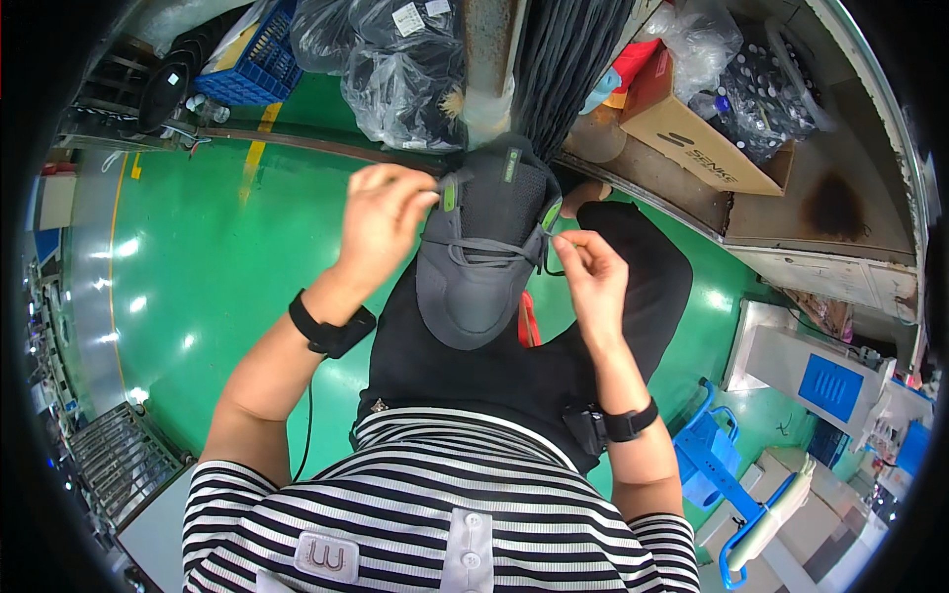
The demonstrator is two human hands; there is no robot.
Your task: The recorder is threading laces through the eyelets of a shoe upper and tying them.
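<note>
Right grip (597, 279) pinches one lace (484, 245) of one grey shoe (467, 296)

On the tongue of a dark grey shoe (474, 301), a narrow upright label (511, 165) carries small pale-green printing, too fine to read. Beyond the shoe and to its right, a brown cardboard box (704, 148) shows a curved dark logo beside bold dark capital lettering. Beyond the shoe and to its left, white printed stickers (406, 19) sit on plastic bags (390, 104). Nearer the wearer than the shoe, a pale rounded-square badge (327, 557) on a striped shirt (415, 504) bears one dark, letter-like emblem.
</note>
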